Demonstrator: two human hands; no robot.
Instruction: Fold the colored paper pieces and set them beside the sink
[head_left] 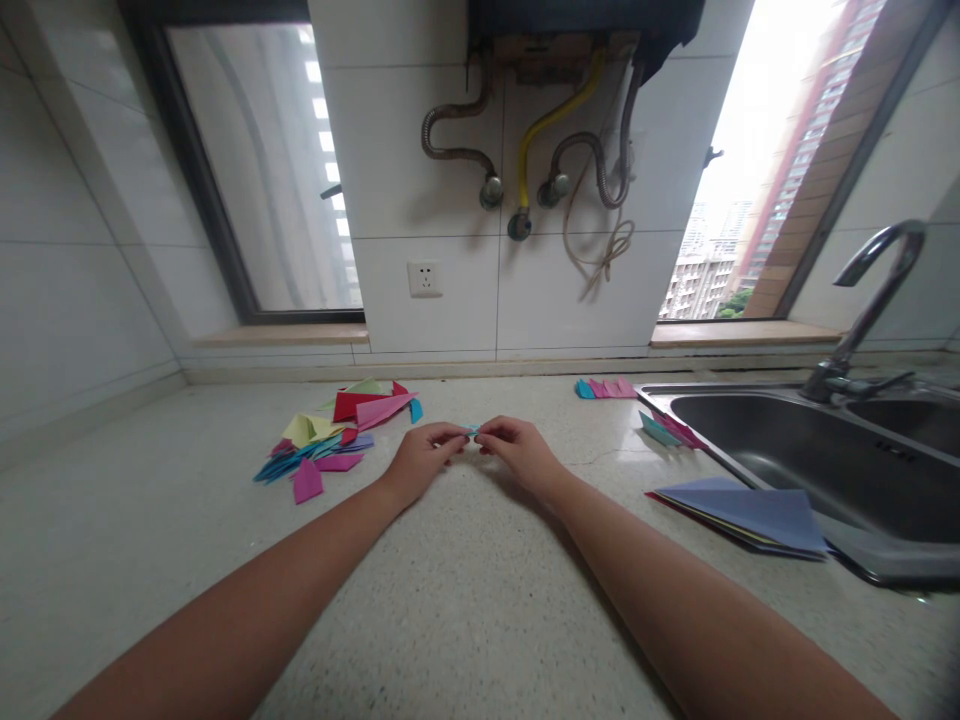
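Between my two hands, over the middle of the counter, is a small piece of light blue paper, mostly covered by the fingers. My left hand pinches its left end, and my right hand pinches the right end. Left of my left hand lies a loose pile of folded papers in pink, red, yellow and blue. Off to the right of my right hand rests a stack of folded papers with a blue-grey sheet on top.
A steel sink with a faucet takes up the right side. Small folded pink papers and a teal folded paper lie by its rim. The tiled wall behind the counter carries a socket and pipes.
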